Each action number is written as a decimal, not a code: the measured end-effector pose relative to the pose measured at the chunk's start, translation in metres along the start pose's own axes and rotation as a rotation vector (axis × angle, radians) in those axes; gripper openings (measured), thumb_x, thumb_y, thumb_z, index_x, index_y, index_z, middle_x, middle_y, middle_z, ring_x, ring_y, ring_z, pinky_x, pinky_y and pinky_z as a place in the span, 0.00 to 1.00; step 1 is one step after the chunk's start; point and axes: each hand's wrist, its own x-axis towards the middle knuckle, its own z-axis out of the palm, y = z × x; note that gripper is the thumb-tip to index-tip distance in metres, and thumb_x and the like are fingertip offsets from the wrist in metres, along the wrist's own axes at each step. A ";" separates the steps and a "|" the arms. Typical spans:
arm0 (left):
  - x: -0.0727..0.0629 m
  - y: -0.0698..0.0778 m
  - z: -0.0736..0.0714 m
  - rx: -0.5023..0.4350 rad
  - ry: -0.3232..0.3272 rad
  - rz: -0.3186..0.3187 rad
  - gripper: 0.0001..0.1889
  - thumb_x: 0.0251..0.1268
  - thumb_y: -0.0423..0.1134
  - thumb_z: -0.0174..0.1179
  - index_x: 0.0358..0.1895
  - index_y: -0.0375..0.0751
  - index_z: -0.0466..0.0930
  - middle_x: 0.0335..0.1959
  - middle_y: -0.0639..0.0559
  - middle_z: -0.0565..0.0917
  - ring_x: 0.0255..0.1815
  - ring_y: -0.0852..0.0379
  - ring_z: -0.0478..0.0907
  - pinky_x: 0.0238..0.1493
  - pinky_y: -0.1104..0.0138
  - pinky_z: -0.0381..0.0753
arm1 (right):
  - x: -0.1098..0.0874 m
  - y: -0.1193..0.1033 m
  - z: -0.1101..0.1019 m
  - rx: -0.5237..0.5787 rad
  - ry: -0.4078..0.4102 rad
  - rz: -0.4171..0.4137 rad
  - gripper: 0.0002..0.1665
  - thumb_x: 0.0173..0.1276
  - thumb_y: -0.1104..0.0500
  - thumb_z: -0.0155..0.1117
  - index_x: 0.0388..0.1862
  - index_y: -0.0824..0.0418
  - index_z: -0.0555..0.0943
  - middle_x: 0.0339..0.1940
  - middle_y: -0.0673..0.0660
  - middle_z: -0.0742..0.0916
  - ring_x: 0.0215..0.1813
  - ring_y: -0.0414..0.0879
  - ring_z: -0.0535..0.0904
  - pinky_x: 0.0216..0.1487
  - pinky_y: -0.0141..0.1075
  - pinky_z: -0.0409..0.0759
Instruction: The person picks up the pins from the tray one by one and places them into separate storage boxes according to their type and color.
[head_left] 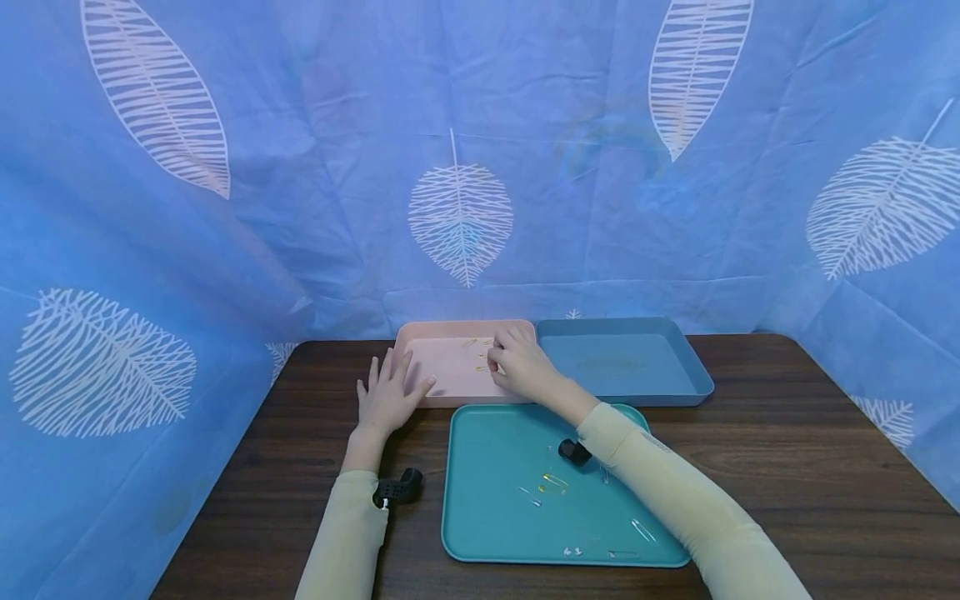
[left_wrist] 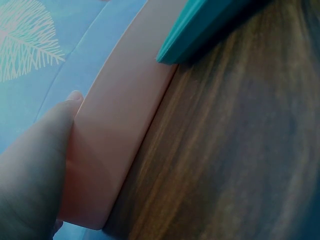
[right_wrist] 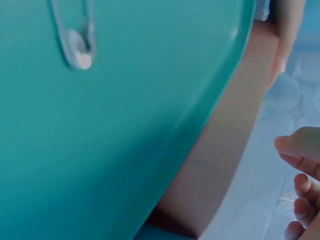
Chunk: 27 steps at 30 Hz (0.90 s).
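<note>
My left hand [head_left: 386, 400] rests at the left end of a pink tray [head_left: 442, 392], fingers spread over the corner. In the left wrist view its thumb [left_wrist: 37, 150] lies against the tray's wall. Over the right part of this tray is my right hand [head_left: 521, 364], fingers curled, with thumb and forefinger tips close together and nothing visible between them in the right wrist view. Gold safety pins [head_left: 481, 368] lie in the pink tray beside that hand. A teal tray [head_left: 495, 442] under my right forearm holds several safety pins, gold [head_left: 555, 481] and silver [head_left: 642, 530].
A blue tray [head_left: 622, 358] adjoins the pink one on the right. Small white pieces [head_left: 572, 551] lie near the teal tray's front edge. All the trays stand on a dark wooden table [head_left: 787, 433], with a blue leaf-patterned cloth [head_left: 337, 167] hanging behind.
</note>
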 end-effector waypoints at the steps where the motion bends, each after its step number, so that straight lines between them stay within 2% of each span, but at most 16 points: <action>1: 0.000 0.000 0.000 -0.001 0.000 0.000 0.44 0.63 0.73 0.46 0.78 0.59 0.49 0.81 0.44 0.46 0.81 0.36 0.39 0.70 0.28 0.39 | -0.002 -0.002 -0.003 0.016 -0.016 0.013 0.13 0.57 0.65 0.69 0.19 0.55 0.75 0.30 0.53 0.72 0.38 0.49 0.65 0.50 0.48 0.68; 4: 0.000 -0.001 0.001 -0.004 0.002 0.001 0.44 0.63 0.73 0.47 0.78 0.59 0.50 0.81 0.44 0.46 0.81 0.35 0.39 0.70 0.28 0.39 | -0.008 -0.006 -0.013 0.058 -0.071 0.062 0.11 0.56 0.64 0.70 0.21 0.55 0.77 0.31 0.52 0.74 0.38 0.49 0.66 0.48 0.47 0.70; 9: 0.000 0.000 0.001 -0.005 0.005 0.003 0.43 0.63 0.73 0.47 0.78 0.58 0.50 0.81 0.44 0.46 0.81 0.35 0.39 0.70 0.28 0.39 | -0.019 -0.013 -0.027 0.107 -0.122 0.132 0.11 0.57 0.63 0.69 0.21 0.53 0.77 0.31 0.51 0.74 0.38 0.47 0.67 0.40 0.41 0.67; 14: 0.000 0.001 0.000 -0.005 0.001 0.006 0.44 0.64 0.73 0.46 0.78 0.58 0.50 0.81 0.44 0.45 0.81 0.35 0.39 0.70 0.28 0.39 | -0.031 -0.016 -0.038 0.138 -0.122 0.155 0.11 0.56 0.64 0.70 0.21 0.52 0.78 0.32 0.50 0.73 0.38 0.47 0.66 0.40 0.39 0.64; 20: 0.000 0.000 0.001 -0.001 0.008 0.008 0.44 0.63 0.73 0.46 0.78 0.57 0.50 0.81 0.43 0.46 0.80 0.34 0.39 0.70 0.28 0.40 | -0.046 -0.018 -0.049 0.173 -0.172 0.192 0.12 0.57 0.65 0.70 0.23 0.51 0.78 0.32 0.49 0.73 0.36 0.44 0.61 0.39 0.36 0.60; 27: 0.001 0.000 0.002 0.006 0.002 0.004 0.44 0.63 0.74 0.45 0.78 0.59 0.49 0.81 0.44 0.45 0.81 0.35 0.38 0.70 0.28 0.39 | -0.061 -0.020 -0.057 0.210 -0.213 0.204 0.11 0.57 0.62 0.73 0.25 0.50 0.79 0.34 0.48 0.74 0.36 0.43 0.60 0.39 0.35 0.61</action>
